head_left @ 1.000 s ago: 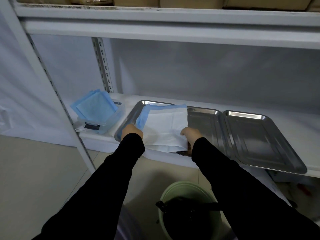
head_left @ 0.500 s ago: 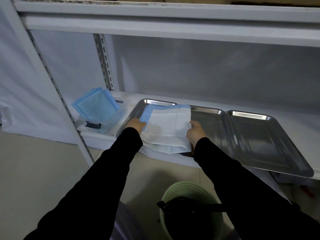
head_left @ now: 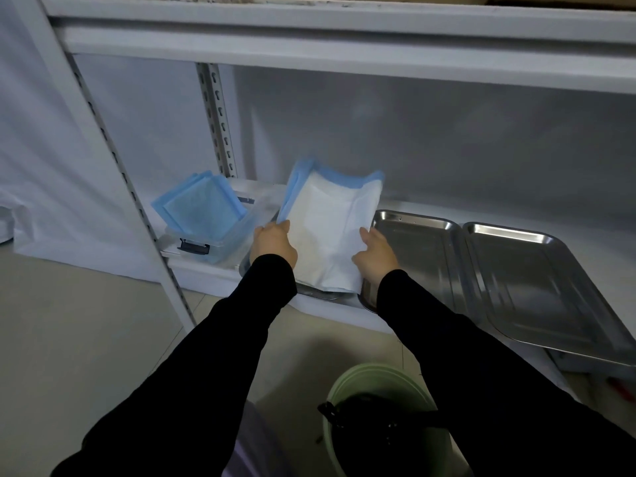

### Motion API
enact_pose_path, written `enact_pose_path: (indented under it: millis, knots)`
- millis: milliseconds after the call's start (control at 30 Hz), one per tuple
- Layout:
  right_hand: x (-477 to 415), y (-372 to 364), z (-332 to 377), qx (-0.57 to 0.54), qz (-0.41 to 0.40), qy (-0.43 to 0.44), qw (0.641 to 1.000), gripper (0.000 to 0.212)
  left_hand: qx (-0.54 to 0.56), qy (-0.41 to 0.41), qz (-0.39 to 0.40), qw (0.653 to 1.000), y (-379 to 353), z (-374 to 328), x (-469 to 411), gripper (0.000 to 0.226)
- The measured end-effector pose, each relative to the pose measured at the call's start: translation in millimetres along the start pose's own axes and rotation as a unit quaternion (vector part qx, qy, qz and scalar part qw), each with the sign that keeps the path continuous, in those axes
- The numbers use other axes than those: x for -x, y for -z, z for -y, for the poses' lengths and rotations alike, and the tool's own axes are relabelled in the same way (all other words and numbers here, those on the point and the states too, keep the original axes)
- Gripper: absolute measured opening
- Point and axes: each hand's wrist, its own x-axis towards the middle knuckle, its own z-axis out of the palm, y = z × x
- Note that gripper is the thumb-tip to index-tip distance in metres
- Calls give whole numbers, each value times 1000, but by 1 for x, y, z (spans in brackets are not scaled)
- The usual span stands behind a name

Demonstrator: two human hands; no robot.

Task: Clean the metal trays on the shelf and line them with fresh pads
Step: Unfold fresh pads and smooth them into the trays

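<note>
A white pad with a blue border [head_left: 330,225] is tilted up off the left metal tray [head_left: 320,295], its far edge raised toward the back wall. My left hand [head_left: 273,244] grips the pad's left edge and my right hand [head_left: 375,258] grips its right edge. The left tray is almost wholly hidden under the pad and my arms. Two bare metal trays lie to the right on the white shelf: the middle tray [head_left: 423,256] and the right tray [head_left: 537,287], which overhangs the shelf's front edge.
A clear plastic box [head_left: 220,246] holding folded blue pads [head_left: 201,208] stands at the shelf's left end. A slotted upright post [head_left: 113,160] rises at the left. On the floor below me stands a green bucket [head_left: 375,380] with a dark liner.
The pad lay flat in the left tray; both hands have now lifted and tilted it up so its far edge stands raised. The view has shifted slightly.
</note>
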Motion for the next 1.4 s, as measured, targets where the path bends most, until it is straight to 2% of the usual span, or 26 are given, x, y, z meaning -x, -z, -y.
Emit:
enact_pose_path:
  millis: [167, 300, 367, 467, 533, 900, 1000, 1100, 1167, 1233, 1300, 1400]
  knots:
    - [-4, -13, 9, -16, 43, -2, 999, 63, -57, -14, -32, 998, 8, 10, -9, 49]
    - [-9, -24, 11, 24, 67, -21, 997, 57, -86, -12, -29, 996, 8, 20, -13, 51]
    - [-11, -30, 11, 38, 75, -33, 996, 48, -97, -8, -25, 995, 6, 24, -14, 51]
    - [-16, -36, 8, 63, 69, -46, 995, 23, -107, -7, -18, 994, 4, 28, -15, 52]
    - [-19, -38, 6, 80, 60, -48, 994, 18, -106, -8, -10, 994, 1, 30, -15, 53]
    - [-18, -38, 4, 163, 29, -60, 984, 39, -84, 4, 26, 996, -16, 38, -14, 61]
    - [-18, -38, 4, 223, 34, -48, 973, 47, -132, 10, 21, 991, -17, 38, -10, 62]
    - [-14, -34, 5, 274, 30, -23, 961, 62, -181, -39, 9, 983, -13, 34, -7, 52]
    - [-11, -33, 8, 304, 53, 19, 951, 62, -176, -94, 60, 978, -13, 28, -8, 47]
    - [-7, -35, 9, 356, 94, 58, 928, 56, -166, -136, 148, 966, -19, 22, -6, 50]
    - [-4, -39, 7, 388, 136, 48, 910, 55, -167, -136, 216, 952, -25, 21, -2, 54]
    - [-3, -41, 1, 435, 165, 25, 885, 62, -178, -111, 250, 945, -32, 26, 5, 58]
